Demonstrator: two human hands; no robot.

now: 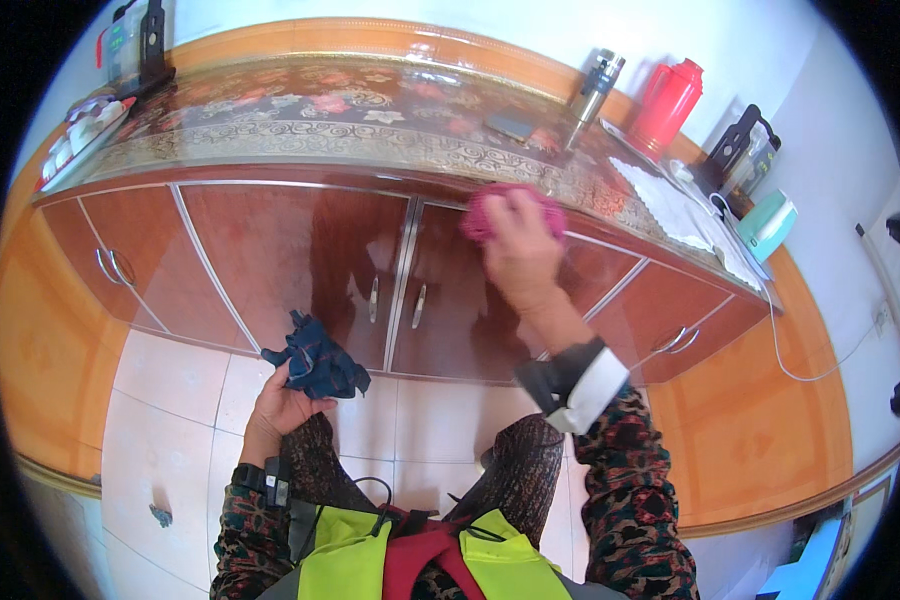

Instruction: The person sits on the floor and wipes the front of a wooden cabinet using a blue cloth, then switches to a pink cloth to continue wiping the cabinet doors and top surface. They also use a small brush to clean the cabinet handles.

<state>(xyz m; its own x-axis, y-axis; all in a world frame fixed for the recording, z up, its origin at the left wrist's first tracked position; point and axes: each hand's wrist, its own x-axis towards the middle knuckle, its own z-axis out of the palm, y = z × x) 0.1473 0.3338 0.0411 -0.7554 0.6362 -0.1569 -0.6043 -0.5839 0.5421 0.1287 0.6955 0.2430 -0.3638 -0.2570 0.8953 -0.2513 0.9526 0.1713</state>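
Note:
My right hand (522, 248) presses a pink cloth (540, 205) against the front edge of a long brown cabinet (270, 255), just above its right middle door. The fingers lie over the cloth, and hand and cloth are slightly blurred. Low on the left, my left hand (282, 402) holds a crumpled dark blue cloth (318, 362) in front of the cabinet doors. Its fingers are closed on the cloth's lower edge. A glossy flowered cover (300, 110) lies over the cabinet top.
On the top stand a red thermos flask (667, 105), a metal tumbler (598, 85), a mint-green kettle (768, 225) with a white cord, and a white cloth (670, 205). A flat dark object (510, 126) lies mid-top. A tray (80, 150) of white cups sits left. Tiled floor (160, 450) below.

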